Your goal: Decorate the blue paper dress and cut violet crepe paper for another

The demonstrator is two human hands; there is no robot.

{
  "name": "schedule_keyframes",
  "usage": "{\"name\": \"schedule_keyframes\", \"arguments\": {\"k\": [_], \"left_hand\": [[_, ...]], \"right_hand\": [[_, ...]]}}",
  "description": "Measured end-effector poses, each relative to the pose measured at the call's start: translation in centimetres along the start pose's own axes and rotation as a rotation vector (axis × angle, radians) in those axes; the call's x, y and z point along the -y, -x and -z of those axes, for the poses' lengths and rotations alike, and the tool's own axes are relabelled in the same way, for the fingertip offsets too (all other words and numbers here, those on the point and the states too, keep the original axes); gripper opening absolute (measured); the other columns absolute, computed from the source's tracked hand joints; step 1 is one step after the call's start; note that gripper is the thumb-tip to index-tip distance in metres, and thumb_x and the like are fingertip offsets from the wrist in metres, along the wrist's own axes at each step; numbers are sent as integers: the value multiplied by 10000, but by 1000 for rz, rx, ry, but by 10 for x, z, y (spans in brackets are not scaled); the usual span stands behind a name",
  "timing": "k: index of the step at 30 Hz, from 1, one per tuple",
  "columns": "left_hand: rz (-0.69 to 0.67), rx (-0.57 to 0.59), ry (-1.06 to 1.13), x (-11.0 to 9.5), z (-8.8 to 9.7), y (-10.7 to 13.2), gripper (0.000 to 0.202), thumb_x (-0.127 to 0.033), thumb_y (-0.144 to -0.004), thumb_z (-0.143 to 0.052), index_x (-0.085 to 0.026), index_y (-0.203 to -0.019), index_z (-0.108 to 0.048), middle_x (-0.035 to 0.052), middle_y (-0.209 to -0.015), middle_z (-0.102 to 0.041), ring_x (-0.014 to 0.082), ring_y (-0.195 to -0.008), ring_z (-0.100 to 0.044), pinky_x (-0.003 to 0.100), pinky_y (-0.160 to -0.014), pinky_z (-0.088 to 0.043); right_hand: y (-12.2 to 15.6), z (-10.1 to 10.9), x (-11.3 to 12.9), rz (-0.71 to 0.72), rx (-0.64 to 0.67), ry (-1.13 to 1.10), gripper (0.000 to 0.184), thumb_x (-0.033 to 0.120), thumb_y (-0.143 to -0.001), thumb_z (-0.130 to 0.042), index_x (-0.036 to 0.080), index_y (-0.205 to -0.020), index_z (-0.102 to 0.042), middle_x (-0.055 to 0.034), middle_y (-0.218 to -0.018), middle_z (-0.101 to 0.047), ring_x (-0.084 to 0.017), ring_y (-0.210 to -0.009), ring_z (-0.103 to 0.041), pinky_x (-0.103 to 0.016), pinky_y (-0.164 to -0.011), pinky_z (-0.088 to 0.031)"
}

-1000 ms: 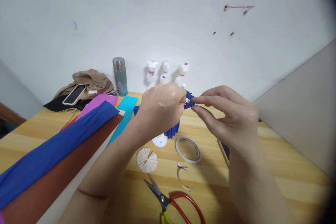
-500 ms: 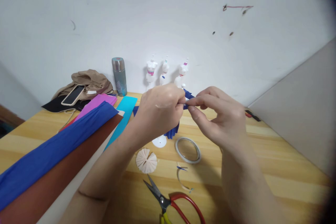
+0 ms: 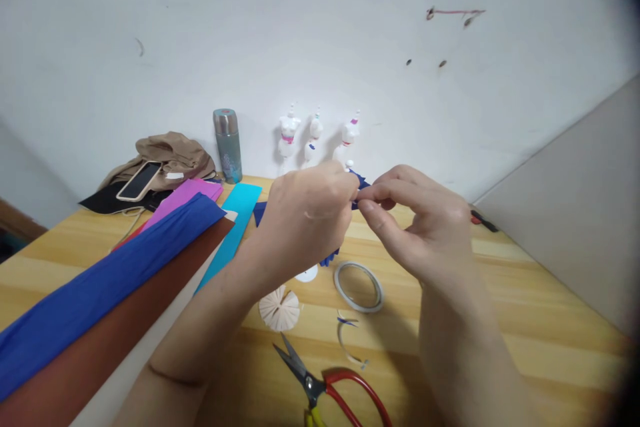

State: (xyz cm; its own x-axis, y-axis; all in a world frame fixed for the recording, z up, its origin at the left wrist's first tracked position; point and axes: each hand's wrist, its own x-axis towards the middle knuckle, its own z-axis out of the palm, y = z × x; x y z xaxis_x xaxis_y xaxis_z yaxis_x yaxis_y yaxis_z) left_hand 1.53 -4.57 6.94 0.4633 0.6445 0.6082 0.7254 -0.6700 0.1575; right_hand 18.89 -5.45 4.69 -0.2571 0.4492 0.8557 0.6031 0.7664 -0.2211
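Above the middle of the table my left hand (image 3: 313,210) is closed, its back towards me, around blue pleated crepe paper (image 3: 357,179). The paper shows above, left of and below the hand. My right hand (image 3: 415,220) pinches thumb and forefinger at the paper's edge, right against the left hand's fingers. A small white knob (image 3: 349,164) rises just behind the paper; what it belongs to is mostly hidden. Under the hands a white disc (image 3: 307,273) is partly covered. Nearby lie a roll of tape (image 3: 337,285) and a pleated cream paper rosette (image 3: 279,309).
Scissors (image 3: 311,387) with red and yellow handles lie open in front, near tape scraps (image 3: 345,343). Strips of blue paper (image 3: 110,287) and brown paper (image 3: 125,320) fill the left. Behind stand a thermos (image 3: 229,147), white mini mannequins (image 3: 289,133), a phone (image 3: 140,181) and brown cloth (image 3: 175,153).
My left hand has turned and shifted slightly, covering more of the white disc and the lower blue pleats. The right hand keeps its pinch almost in place.
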Motion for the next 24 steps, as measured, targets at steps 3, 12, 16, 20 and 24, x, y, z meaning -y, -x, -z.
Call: {"name": "schedule_keyframes", "arguments": {"k": [3, 12, 16, 20, 24], "left_hand": [[4, 2, 13, 0, 0, 1, 200, -123, -849, -516, -217, -737, -651, 54, -774, -676, 195, -689, -610, 311, -590, -406], [-4, 19, -37, 0, -3, 1, 186, -119, -858, -508, -202, -769, -649, 47, -772, -664, 198, -695, -609, 317, -577, -388], [-27, -16, -80, 0, -4, 1, 197, -110, -867, -497, -197, -775, -647, 39, -762, -654, 184, -682, -588, 313, -552, -364], [-52, -44, -107, 0, -4, 2, 192, -91, -858, -506, -196, -775, -642, 30, -749, -644, 164, -658, -566, 299, -526, -327], [-53, -41, -133, -1, -3, 3, 190, -89, -859, -511, -200, -776, -640, 28, -756, -641, 166, -654, -567, 297, -518, -320]], "right_hand": [[1, -1, -1, 12, -8, 17, 159, 127, -885, -657, 274, -829, -680, -6, -709, -611, -182, -636, -588, -338, -530, -448], [1, -2, -2, 77, -7, 95, 202, 80, -868, -650, 282, -845, -653, -12, -721, -622, -194, -644, -607, -346, -528, -457], [0, -2, 0, 58, -2, 71, 211, 72, -864, -631, 281, -875, -656, -11, -723, -618, -191, -644, -608, -341, -521, -458], [0, -2, 0, 34, -12, 36, 193, 75, -852, -643, 268, -845, -653, -5, -714, -607, -177, -632, -595, -332, -521, -452], [0, -3, -2, 40, -14, 41, 212, 63, -845, -652, 274, -826, -652, 2, -715, -611, -173, -634, -592, -333, -530, -444]]}}
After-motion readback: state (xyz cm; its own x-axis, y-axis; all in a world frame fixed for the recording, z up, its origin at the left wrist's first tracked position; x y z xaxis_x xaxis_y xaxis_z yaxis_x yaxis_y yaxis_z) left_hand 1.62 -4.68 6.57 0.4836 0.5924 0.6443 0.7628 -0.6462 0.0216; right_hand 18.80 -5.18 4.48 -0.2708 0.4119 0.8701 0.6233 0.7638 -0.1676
